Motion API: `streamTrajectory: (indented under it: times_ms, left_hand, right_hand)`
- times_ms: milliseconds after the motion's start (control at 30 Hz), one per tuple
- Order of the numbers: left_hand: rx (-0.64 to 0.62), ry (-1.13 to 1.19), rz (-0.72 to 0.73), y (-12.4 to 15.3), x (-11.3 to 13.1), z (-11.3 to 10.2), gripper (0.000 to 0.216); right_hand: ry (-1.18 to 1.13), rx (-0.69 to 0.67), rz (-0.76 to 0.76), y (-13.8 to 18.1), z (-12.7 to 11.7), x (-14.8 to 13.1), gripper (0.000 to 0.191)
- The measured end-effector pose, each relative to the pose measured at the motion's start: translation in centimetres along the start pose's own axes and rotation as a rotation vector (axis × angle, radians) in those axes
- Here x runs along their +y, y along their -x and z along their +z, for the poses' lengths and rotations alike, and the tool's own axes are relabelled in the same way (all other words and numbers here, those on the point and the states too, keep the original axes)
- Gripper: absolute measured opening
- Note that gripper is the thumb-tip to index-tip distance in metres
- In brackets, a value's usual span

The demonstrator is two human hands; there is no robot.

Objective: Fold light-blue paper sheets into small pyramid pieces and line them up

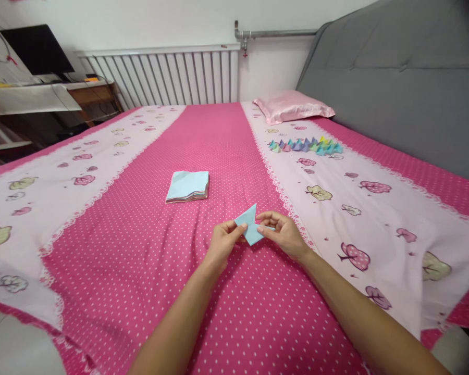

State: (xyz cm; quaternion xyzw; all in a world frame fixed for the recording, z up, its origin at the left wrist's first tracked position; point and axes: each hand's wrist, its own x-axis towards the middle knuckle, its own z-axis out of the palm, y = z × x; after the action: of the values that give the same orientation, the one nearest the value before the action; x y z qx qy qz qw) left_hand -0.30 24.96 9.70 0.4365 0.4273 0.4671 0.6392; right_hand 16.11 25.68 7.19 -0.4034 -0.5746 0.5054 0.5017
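A light blue folded paper (251, 235) is held between my two hands above the bed, one pointed flap standing up at its top left. My left hand (223, 238) pinches its left side, thumb on the near face. On the right, the thumb and fingers of my right hand (283, 233) close on the paper's other side. Ahead and to the left lies a stack of square paper sheets (188, 185), a pale blue one on top. Several small folded paper pieces (305, 146) in blue, purple, green, yellow and pink stand in rows farther off to the right.
A pink and white patterned bedspread (148, 245) covers the bed. A pink pillow (293, 105) lies at the far right against a grey padded backrest (406, 78). Behind are a white radiator (160, 75) and a desk (27, 99) with a black monitor (38, 49).
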Motion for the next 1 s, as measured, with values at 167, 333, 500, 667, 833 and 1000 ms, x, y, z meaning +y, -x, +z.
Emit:
streamTrajectory:
  times_ms: [167,333,500,667,833,1000]
  left_hand:
    - [0.025,0.011,0.025,-0.25,0.06,-0.48,0.023]
    - [0.005,0.031,0.005,-0.14,-0.03,-0.24,0.023]
    - [-0.015,0.026,-0.009,0.0,0.1,-0.08,0.024]
    - [-0.035,0.023,-0.021,-0.11,0.17,-0.03,0.026]
    - [-0.061,0.034,-0.048,-0.15,0.08,-0.14,0.023]
    - [-0.067,0.069,-0.111,-0.2,-0.01,-0.34,0.023]
  right_hand:
    - [0.003,-0.003,0.008,0.17,-0.12,-0.57,0.035]
    - [0.115,0.029,-0.037,0.25,-0.16,-0.41,0.026]
    - [0.187,0.034,-0.087,0.2,-0.17,-0.45,0.021]
    - [0.266,0.016,-0.163,0.17,-0.14,-0.79,0.017]
    - [0.35,0.036,-0.221,0.15,-0.18,-0.86,0.018]
    - [0.417,0.021,-0.3,0.26,-0.16,-0.94,0.021]
